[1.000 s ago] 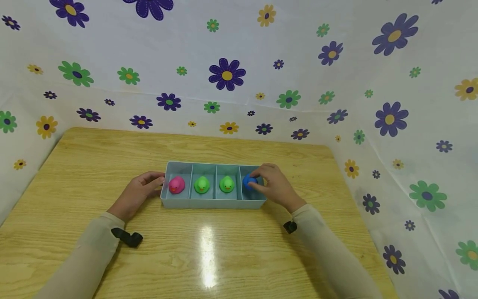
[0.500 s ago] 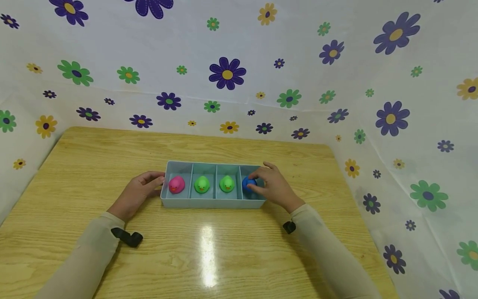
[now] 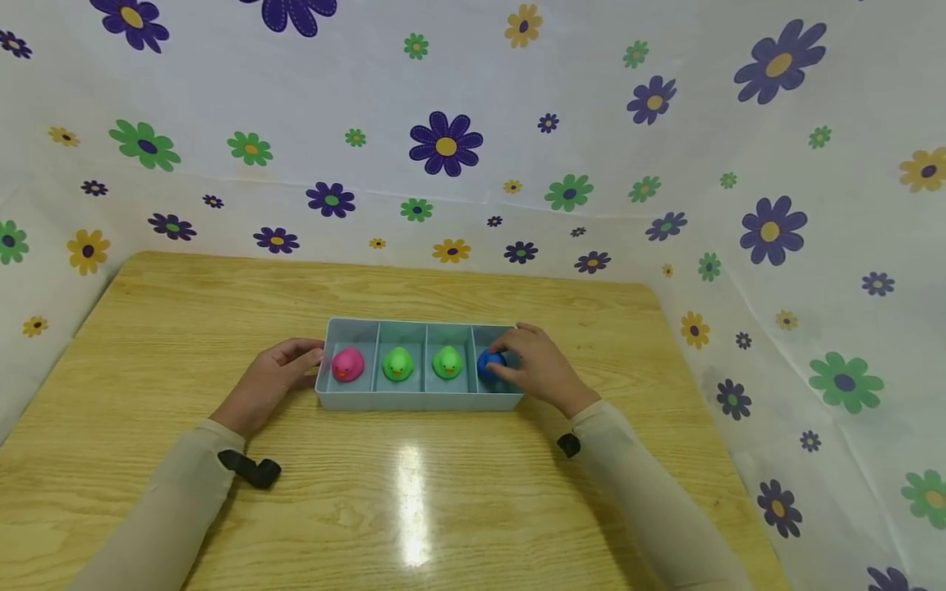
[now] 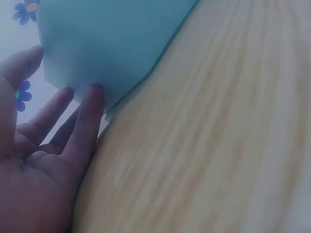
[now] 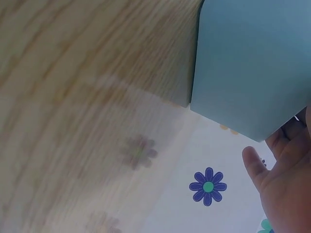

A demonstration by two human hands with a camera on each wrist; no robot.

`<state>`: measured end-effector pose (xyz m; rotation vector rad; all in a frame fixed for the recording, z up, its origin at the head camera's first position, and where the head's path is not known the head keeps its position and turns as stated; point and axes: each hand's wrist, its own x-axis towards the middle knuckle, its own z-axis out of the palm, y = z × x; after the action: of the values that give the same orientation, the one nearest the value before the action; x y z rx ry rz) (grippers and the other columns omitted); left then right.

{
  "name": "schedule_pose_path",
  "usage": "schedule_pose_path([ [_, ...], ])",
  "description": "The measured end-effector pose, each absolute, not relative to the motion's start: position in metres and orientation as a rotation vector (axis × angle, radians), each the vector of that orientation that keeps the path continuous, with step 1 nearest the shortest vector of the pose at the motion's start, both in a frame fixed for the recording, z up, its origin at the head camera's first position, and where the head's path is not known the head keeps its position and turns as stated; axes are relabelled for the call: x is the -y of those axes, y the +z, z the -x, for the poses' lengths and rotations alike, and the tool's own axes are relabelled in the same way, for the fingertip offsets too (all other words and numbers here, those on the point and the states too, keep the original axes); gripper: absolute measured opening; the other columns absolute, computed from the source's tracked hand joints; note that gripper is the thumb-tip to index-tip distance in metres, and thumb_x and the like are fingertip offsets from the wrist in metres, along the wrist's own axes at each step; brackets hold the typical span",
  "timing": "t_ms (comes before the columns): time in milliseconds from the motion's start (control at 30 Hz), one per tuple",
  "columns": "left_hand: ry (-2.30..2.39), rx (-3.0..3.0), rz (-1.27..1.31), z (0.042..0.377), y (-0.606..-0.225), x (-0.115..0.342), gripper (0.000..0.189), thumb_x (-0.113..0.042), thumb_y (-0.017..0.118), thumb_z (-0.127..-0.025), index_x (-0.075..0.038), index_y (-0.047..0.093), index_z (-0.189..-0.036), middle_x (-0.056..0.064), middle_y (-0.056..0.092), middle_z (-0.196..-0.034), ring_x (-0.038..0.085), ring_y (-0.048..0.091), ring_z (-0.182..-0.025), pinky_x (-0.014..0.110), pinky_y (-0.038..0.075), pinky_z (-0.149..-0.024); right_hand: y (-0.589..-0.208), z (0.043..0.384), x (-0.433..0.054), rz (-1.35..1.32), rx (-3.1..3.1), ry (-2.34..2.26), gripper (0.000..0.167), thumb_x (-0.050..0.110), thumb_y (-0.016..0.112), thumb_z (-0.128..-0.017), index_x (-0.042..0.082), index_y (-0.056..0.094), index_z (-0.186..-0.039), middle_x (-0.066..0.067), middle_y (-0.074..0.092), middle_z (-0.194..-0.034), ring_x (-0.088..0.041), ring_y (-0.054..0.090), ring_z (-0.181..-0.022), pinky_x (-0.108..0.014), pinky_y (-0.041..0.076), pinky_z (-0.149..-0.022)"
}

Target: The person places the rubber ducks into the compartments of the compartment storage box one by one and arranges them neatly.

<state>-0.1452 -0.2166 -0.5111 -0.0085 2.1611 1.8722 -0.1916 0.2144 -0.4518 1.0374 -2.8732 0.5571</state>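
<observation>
A light blue tray (image 3: 418, 401) with a row of compartments stands on the wooden table in the head view. My left hand (image 3: 269, 383) rests at its left end; in the left wrist view the fairly straight fingertips (image 4: 92, 97) touch the outer wall. At the other end, my right hand (image 3: 543, 369) reaches over the rim and pinches a blue rubber duck (image 3: 486, 367) between thumb and finger, in the rightmost compartment. Fingers hide part of that duck. A pink rubber duck (image 3: 348, 364) sits in the leftmost compartment, with green rubber ducks (image 3: 397, 364) in the two middle ones.
The wooden table (image 3: 310, 525) extends around the tray on all sides. A white cloth with printed flowers (image 3: 473, 74) hangs along the back and both sides. Each forearm wears a black wrist strap (image 3: 251, 469).
A finger of my right hand lifted half a second ago and is lower now. The blue duck sits slightly nearer the divider than a second ago. My left hand stays in place.
</observation>
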Motion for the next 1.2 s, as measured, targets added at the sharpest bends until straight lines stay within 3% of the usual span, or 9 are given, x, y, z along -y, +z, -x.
schedule_pose_path([
  [433,1.845,-2.191,0.013,0.146,-0.511,0.218,0.071,-0.057,0.058,-0.101,-0.004,0.051,-0.148,0.016,0.05,-0.153,0.012,0.057,-0.126,0.021,0.056,-0.095,-0.445,0.194,-0.21,-1.03,2.918,0.424,0.022,0.027,0.077,-0.096,0.011,0.075,-0.11,-0.001,0.075,-0.109,-0.023,0.067,-0.113,-0.057,0.019,-0.126],
  [833,1.816,-2.21,0.012,0.146,-0.508,0.217,0.073,-0.059,0.057,-0.1,-0.005,0.051,-0.148,0.014,0.05,-0.153,0.019,0.056,-0.129,0.021,0.056,-0.095,-0.439,0.192,-0.207,-1.018,2.983,0.222,0.026,0.033,0.075,-0.097,0.013,0.075,-0.113,0.0,0.074,-0.113,-0.022,0.066,-0.116,-0.054,0.025,-0.125],
  [1200,1.828,-2.184,0.021,0.146,-0.512,0.218,0.074,-0.059,0.059,-0.099,-0.004,0.051,-0.148,0.015,0.051,-0.152,0.011,0.059,-0.123,0.021,0.056,-0.094,-0.438,0.193,-0.206,-1.054,3.041,0.125,0.028,0.033,0.076,-0.096,0.012,0.074,-0.114,-0.002,0.074,-0.113,-0.023,0.066,-0.115,-0.052,0.032,-0.122],
])
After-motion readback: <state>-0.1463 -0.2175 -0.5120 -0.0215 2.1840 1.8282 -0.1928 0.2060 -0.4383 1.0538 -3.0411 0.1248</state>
